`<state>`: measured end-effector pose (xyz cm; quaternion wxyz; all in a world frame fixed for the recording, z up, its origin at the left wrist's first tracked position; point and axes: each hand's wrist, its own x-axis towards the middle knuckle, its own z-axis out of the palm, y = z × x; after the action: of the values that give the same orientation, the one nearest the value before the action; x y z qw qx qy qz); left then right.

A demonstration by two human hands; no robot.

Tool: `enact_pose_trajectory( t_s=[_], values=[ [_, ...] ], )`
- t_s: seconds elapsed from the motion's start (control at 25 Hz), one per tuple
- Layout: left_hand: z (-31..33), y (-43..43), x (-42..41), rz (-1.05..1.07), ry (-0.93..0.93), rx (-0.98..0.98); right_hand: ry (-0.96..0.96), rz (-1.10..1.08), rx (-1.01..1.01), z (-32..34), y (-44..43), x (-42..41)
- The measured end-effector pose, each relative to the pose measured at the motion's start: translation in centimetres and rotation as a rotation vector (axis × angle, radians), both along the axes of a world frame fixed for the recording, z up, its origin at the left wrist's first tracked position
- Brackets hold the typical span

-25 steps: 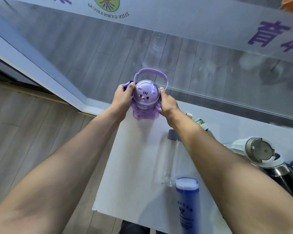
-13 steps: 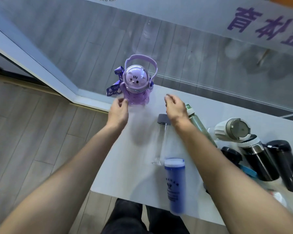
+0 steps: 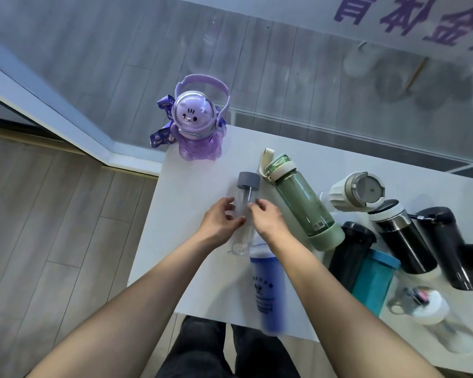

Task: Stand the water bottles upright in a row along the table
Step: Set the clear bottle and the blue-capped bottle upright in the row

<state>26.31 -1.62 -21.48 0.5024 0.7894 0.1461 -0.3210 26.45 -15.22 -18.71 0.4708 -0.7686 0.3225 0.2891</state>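
Note:
A purple bear-shaped bottle [image 3: 197, 126] with a carry handle stands upright at the far left corner of the white table [image 3: 186, 192]. A clear bottle [image 3: 243, 195] with a grey cap lies flat in the middle. My left hand [image 3: 220, 216] and my right hand [image 3: 268, 221] flank its body, fingers apart and touching its sides. A green bottle [image 3: 301, 203] lies just to the right, and a blue bottle [image 3: 266, 290] lies near the front edge under my right forearm.
Lying in a heap at the right are a cream cup [image 3: 355, 192], a black-and-steel flask [image 3: 404, 238], two black bottles [image 3: 453, 249], a teal bottle [image 3: 374, 279] and a clear white-lidded one [image 3: 432, 315]. A glass wall [image 3: 311, 77] runs behind the table. Wood floor lies to the left.
Both hands let go of the purple bottle, which now stands alone at the corner. They drew back toward me and came together around the lying clear bottle.

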Motion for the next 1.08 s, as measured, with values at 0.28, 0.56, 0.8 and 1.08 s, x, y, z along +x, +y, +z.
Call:
enact_pose_trajectory(
  t_s=[0.28,0.56,0.8,1.08],
  values=[
    [2.7,-1.0,2.3,-0.003,-0.253,0.072,-0.294,-0.126,0.124,1.8,-0.9,0.4],
    [3.8,-2.5,5.3,0.022,-0.483,0.059,-0.514,0.082,-0.179,4.4,-4.5,3.6],
    [3.0,-2.8,6.2,0.014,-0.58,0.081,-0.364,0.469,-0.579,3.8,-6.5,5.6],
    [2.8,-2.6,6.6,-0.007,-0.58,0.072,-0.494,0.385,-0.491,4.3,-3.5,1.6]
  ],
)
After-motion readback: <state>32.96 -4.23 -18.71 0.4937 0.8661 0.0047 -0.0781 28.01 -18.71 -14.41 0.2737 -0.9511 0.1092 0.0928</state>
